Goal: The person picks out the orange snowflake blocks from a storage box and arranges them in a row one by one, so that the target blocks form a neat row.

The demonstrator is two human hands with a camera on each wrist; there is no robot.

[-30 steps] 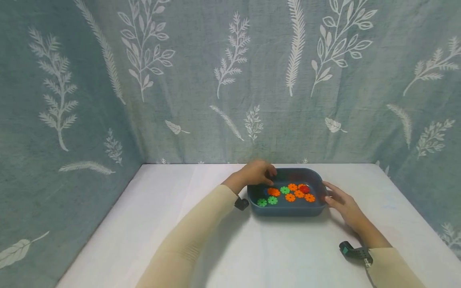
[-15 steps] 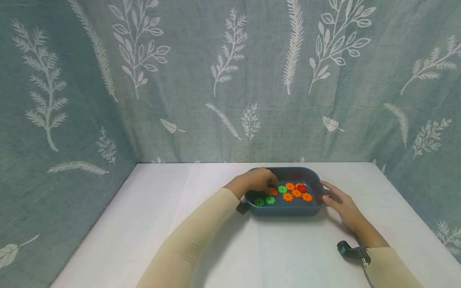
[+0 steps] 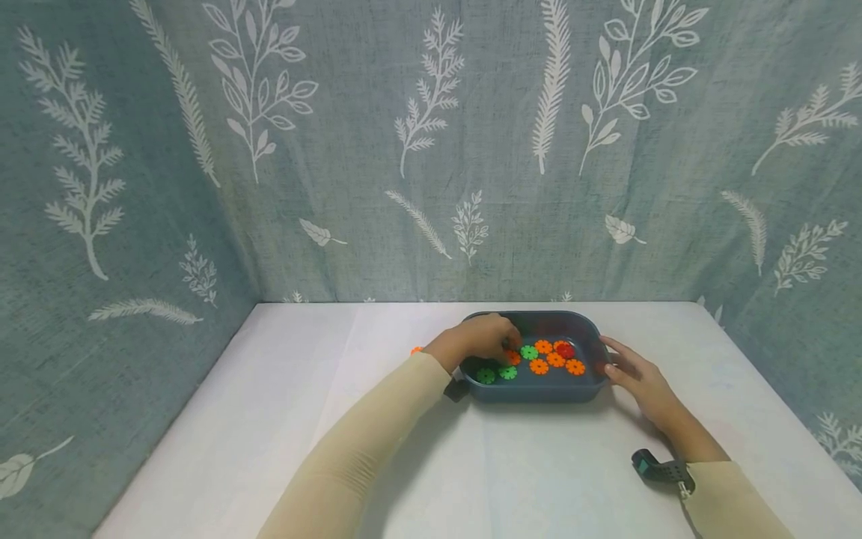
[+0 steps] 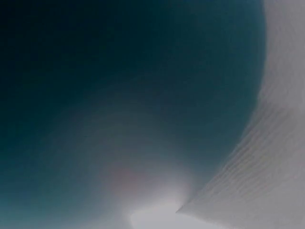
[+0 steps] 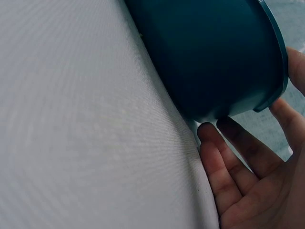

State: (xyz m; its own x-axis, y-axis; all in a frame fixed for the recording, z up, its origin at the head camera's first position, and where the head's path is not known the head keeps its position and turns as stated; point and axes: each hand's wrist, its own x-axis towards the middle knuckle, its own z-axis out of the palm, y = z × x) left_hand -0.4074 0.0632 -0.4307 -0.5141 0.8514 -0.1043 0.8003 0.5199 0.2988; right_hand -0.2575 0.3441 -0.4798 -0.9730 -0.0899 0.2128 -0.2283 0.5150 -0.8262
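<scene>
In the head view a dark blue-grey tray [image 3: 539, 394] stands on the white table, holding several notched, flower-shaped plastic discs. My left hand [image 3: 480, 337] reaches over its left end, fingers bent down inside. An orange disc [image 3: 514, 358] lies by those fingertips, and a green disc [image 3: 508, 372] lies just nearer. Whether the fingers pinch a disc is hidden. At the tray's right end, my right hand [image 3: 636, 376] rests its fingertips against rim and outer wall. The right wrist view shows this hand [image 5: 259, 176] with extended fingers touching the tray [image 5: 214, 57].
Another orange disc [image 3: 416, 349] lies on the table beside the left wrist, partly hidden by the arm. A patterned grey-green curtain [image 3: 364, 150] hangs behind and at both sides of the white table [image 3: 323, 359]. The left wrist view is dark and blurred.
My left hand has dipped lower and deeper into the tray, covering the discs at its left. An orange disc now shows by the left wrist. The right hand stays against the tray.
</scene>
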